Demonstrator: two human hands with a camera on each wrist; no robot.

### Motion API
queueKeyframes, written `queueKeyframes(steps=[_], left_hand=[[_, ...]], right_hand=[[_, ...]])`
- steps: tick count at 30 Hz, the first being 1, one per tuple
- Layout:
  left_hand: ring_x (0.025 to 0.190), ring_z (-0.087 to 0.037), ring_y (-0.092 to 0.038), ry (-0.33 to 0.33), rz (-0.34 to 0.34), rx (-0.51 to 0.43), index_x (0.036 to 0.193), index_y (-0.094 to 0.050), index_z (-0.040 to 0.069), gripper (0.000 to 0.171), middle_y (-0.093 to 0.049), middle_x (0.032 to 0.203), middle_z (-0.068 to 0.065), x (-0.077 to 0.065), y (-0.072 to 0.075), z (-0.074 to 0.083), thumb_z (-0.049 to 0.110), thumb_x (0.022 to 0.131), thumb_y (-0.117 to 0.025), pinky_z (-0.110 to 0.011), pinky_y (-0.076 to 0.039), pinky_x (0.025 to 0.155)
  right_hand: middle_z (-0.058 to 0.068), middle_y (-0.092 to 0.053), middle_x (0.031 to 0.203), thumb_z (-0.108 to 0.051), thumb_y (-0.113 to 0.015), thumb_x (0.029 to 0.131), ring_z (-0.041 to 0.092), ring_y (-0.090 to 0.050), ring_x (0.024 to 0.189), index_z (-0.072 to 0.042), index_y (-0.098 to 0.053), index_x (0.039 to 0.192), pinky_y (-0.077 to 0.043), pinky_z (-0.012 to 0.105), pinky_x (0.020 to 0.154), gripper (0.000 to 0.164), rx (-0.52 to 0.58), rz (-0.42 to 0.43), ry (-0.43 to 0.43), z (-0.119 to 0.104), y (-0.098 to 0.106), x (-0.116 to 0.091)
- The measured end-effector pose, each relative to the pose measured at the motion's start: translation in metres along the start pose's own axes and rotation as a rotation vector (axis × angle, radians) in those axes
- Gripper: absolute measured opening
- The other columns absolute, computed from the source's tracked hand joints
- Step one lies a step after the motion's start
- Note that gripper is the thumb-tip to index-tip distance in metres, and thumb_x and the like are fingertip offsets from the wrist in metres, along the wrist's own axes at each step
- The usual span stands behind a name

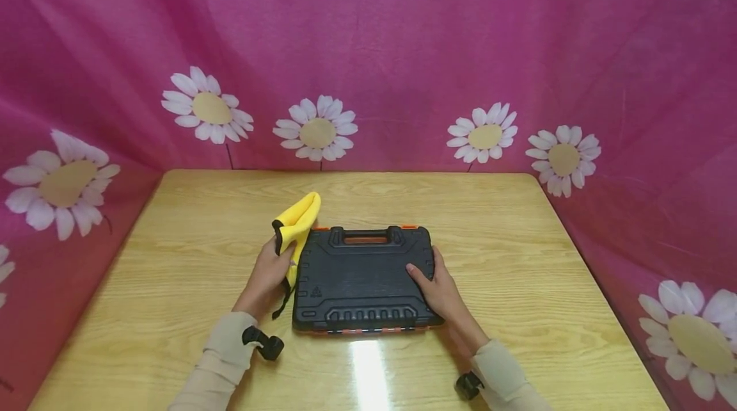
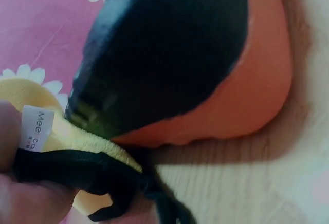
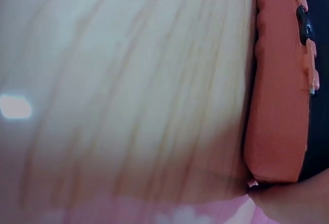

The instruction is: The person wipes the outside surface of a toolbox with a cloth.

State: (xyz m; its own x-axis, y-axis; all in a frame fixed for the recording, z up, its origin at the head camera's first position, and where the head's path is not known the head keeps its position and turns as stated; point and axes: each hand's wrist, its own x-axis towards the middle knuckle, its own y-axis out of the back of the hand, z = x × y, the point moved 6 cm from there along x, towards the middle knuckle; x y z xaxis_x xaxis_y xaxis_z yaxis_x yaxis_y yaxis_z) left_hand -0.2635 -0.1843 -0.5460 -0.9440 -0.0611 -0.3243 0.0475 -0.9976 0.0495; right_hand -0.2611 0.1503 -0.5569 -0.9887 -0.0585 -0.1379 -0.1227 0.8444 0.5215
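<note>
The left hand [image 1: 275, 269] has its thumb and fingers curled round a folded yellow cloth [image 1: 299, 222] with black edging, pinching it so that it stands up above the wooden table [image 1: 495, 219]; a black cord [image 1: 281, 308] hangs from the cloth's near end, and the left wrist view shows a small white label [image 2: 37, 127] on it with print partly covered. The cloth is at the left side of a black and orange case [image 1: 359, 276], although whether the two touch is hard to tell. The case lies shut on the middle of the table, black face up, with its handle [image 1: 366, 232] toward the far edge and its orange lower part showing in both wrist views. The right hand [image 1: 440, 286] grips the case's right side, partly closed, its thumb laid over the black top; some of its fingers are hidden. Behind and beside the table hangs a pink curtain [image 1: 391, 27] printed with white daisies [image 1: 316, 133]. Both forearms wear light sleeves [image 1: 221, 347], and a bright reflection shines on the wood before the case.
</note>
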Motion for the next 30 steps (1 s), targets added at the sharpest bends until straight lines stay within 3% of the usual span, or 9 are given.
queueKeyframes(steps=[8, 10, 15, 22, 25, 30], left_hand=[[0.092, -0.022, -0.052, 0.003, -0.095, 0.075, 0.149, -0.035, 0.004, 0.045, -0.052, 0.114, -0.012, 0.004, 0.009, 0.004, 0.017, 0.107, -0.043, -0.029, -0.047, 0.073], [0.091, -0.021, -0.052, -0.002, -0.106, 0.095, 0.148, -0.037, 0.001, 0.044, -0.052, 0.112, -0.012, 0.005, 0.01, 0.005, 0.016, 0.107, -0.043, -0.029, -0.047, 0.073], [0.09, -0.02, -0.053, 0.001, -0.101, 0.103, 0.147, -0.038, 0.001, 0.043, -0.052, 0.11, -0.012, 0.005, 0.009, 0.005, 0.016, 0.107, -0.043, -0.028, -0.047, 0.072], [0.089, -0.021, -0.051, 0.029, -0.039, 0.157, 0.135, -0.045, -0.002, 0.036, -0.05, 0.103, -0.01, 0.0, 0.013, 0.001, 0.019, 0.106, -0.045, -0.03, -0.045, 0.074], [0.091, -0.021, -0.051, 0.038, -0.043, 0.128, 0.132, -0.046, -0.003, 0.034, -0.05, 0.104, -0.009, -0.005, 0.012, -0.002, 0.019, 0.106, -0.045, -0.031, -0.046, 0.075], [0.09, -0.02, -0.052, 0.025, -0.04, 0.162, 0.129, -0.048, -0.004, 0.032, -0.051, 0.102, -0.009, -0.012, 0.013, -0.005, 0.018, 0.105, -0.047, -0.03, -0.046, 0.074]], right_hand=[[0.031, -0.025, 0.156, -0.035, -0.059, 0.101, 0.045, -0.026, 0.143, 0.004, -0.011, 0.157, -0.023, 0.056, 0.116, 0.083, 0.006, 0.009, -0.015, -0.002, 0.0, -0.001], [0.032, -0.025, 0.156, -0.035, -0.06, 0.101, 0.046, -0.026, 0.143, 0.005, -0.012, 0.157, -0.023, 0.056, 0.116, 0.084, 0.01, 0.019, -0.016, -0.003, 0.001, -0.001], [0.032, -0.027, 0.155, -0.033, -0.062, 0.1, 0.045, -0.027, 0.143, 0.006, -0.015, 0.156, -0.023, 0.056, 0.116, 0.083, 0.027, 0.043, -0.021, -0.005, 0.002, -0.001], [0.032, -0.028, 0.154, -0.032, -0.061, 0.1, 0.045, -0.029, 0.142, 0.006, -0.015, 0.156, -0.024, 0.055, 0.116, 0.082, 0.014, 0.049, -0.017, -0.004, -0.001, 0.0], [0.032, -0.028, 0.155, -0.032, -0.061, 0.1, 0.044, -0.029, 0.142, 0.006, -0.015, 0.156, -0.024, 0.054, 0.116, 0.082, 0.014, 0.048, -0.02, -0.004, -0.001, 0.0], [0.032, -0.029, 0.154, -0.032, -0.062, 0.1, 0.045, -0.029, 0.142, 0.006, -0.015, 0.156, -0.025, 0.055, 0.115, 0.082, 0.018, 0.054, -0.022, -0.005, 0.001, -0.002]])
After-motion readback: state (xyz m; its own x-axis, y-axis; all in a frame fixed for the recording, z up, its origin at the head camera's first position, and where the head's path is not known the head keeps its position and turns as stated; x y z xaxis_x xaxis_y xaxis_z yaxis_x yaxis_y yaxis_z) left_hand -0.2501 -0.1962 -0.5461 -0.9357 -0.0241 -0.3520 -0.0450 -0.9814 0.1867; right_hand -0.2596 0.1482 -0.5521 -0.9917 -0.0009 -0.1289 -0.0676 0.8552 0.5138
